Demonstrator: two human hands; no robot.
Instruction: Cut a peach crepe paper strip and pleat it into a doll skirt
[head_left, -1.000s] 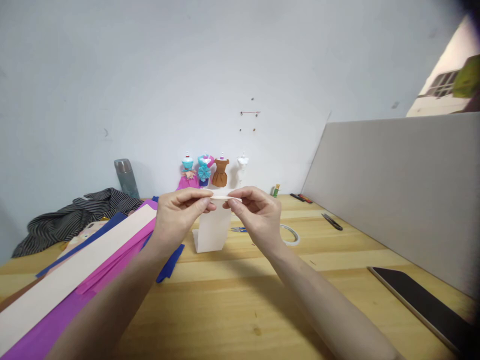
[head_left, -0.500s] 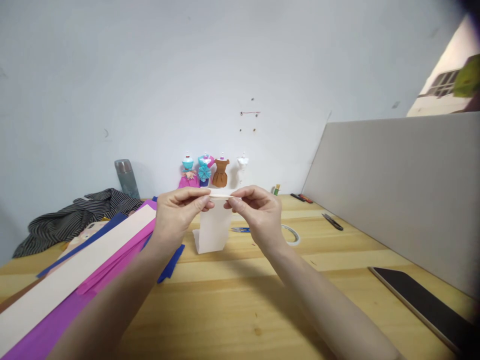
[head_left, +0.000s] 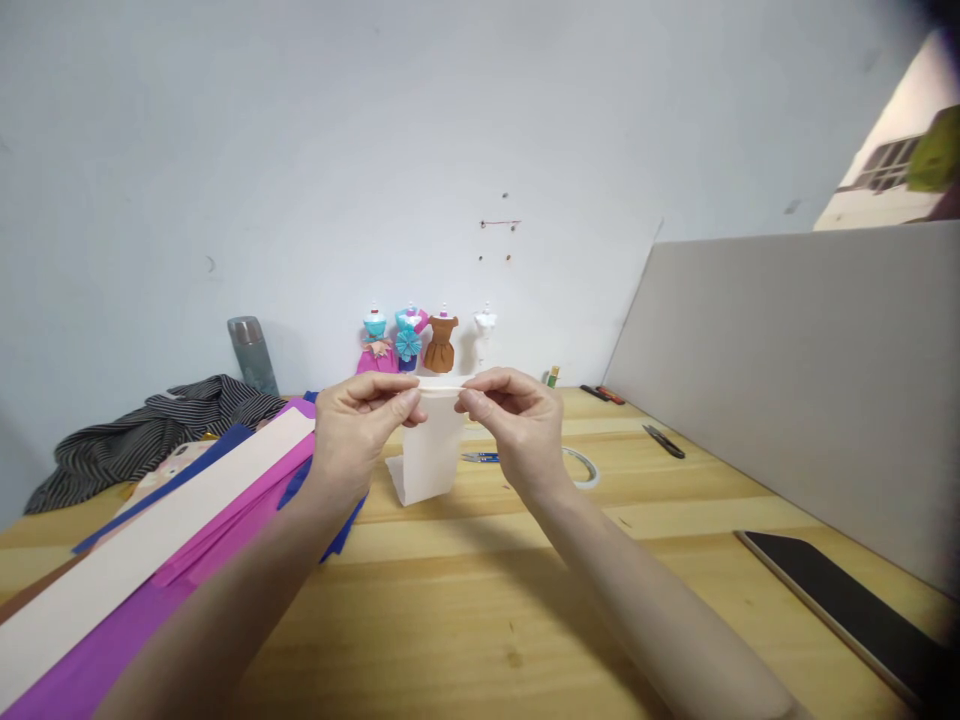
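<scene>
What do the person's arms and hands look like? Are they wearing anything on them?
The left hand and right hand are bare: no gloves, and I see no rings. The left arm and right arm are slim and bare too, with no sleeve, watch or bracelet in view.

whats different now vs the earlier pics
The fingertips of the left hand and right hand sit slightly farther apart along the pale cream paper strip, whose hanging part has shifted a little right. The left forearm covers more of the dark blue paper piece. Nothing was released: both hands still pinch the strip. The black rectangular phone stayed put.
</scene>
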